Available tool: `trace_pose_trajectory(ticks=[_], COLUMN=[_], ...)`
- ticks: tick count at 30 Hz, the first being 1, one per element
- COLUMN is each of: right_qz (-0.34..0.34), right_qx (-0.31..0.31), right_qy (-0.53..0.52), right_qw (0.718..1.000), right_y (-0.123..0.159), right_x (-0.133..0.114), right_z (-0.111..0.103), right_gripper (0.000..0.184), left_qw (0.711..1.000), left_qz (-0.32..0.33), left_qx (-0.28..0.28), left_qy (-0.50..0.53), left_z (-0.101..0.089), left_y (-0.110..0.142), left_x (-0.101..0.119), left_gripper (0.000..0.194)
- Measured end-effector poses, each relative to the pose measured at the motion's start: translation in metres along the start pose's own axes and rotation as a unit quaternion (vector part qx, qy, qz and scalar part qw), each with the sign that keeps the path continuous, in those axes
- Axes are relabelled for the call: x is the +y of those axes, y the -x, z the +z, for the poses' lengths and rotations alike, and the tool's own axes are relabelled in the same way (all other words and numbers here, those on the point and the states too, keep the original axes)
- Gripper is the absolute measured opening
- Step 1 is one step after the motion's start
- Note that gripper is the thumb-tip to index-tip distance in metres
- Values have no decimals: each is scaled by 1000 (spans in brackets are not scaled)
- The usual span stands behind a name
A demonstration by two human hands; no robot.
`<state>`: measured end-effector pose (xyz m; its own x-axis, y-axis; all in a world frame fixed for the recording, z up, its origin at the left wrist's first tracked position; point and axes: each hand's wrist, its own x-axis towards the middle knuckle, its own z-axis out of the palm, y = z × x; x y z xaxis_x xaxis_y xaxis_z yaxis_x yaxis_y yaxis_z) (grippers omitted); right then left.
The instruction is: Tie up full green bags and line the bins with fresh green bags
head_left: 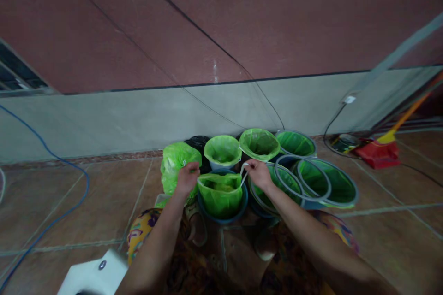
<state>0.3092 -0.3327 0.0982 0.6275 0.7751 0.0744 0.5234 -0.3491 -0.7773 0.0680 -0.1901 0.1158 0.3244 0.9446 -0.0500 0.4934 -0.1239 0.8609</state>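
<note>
A light-green garbage bag (220,199) stands in a round blue bin (244,203) in front of me, its mouth partly gathered. My right hand (259,174) pinches a looped white drawstring (244,176) at the bag's right side. On the other side, my left hand (188,178) is closed at the bag's left edge, where a short bit of white drawstring shows. Just behind my left hand rests a full, tied green garbage bag (180,156). What lies inside the bag between my hands is too dim to make out.
Behind stand more lined bins (222,152), with several others to the right. Loose grey rim rings (289,183) lie across those. A red dustpan (379,153) sits farther right by the wall. A blue hose (78,203) runs along the left floor; a white stool-like object (93,276) is near me.
</note>
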Motion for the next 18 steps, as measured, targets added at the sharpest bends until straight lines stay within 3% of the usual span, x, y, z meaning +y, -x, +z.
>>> trace_pose_trajectory(ticks=[3, 5, 10, 13, 15, 18], right_qz=[-49, -68, -30, -27, 10, 48], right_qx=[-54, -54, -47, -56, -71, -125], right_qy=[-40, -91, -194, -233, -252, -276], right_qw=[997, 992, 979, 970, 965, 952], right_y=[-8, -11, -16, -15, -12, -2], right_x=[-37, -56, -78, -82, -84, -88], right_z=[4, 7, 11, 12, 16, 26], right_gripper=[15, 15, 12, 10, 8, 24], left_qw=[990, 986, 991, 980, 983, 983], left_qz=[75, 86, 38, 77, 68, 60], left_qx=[-113, -143, -111, -113, -111, -95], left_qy=[-30, -21, 63, 145, 130, 146], left_z=[11, 14, 2, -10, -15, -19], left_y=[0, 2, 5, 5, 5, 5], left_x=[28, 39, 55, 69, 78, 86], left_gripper=[23, 24, 30, 38, 33, 29])
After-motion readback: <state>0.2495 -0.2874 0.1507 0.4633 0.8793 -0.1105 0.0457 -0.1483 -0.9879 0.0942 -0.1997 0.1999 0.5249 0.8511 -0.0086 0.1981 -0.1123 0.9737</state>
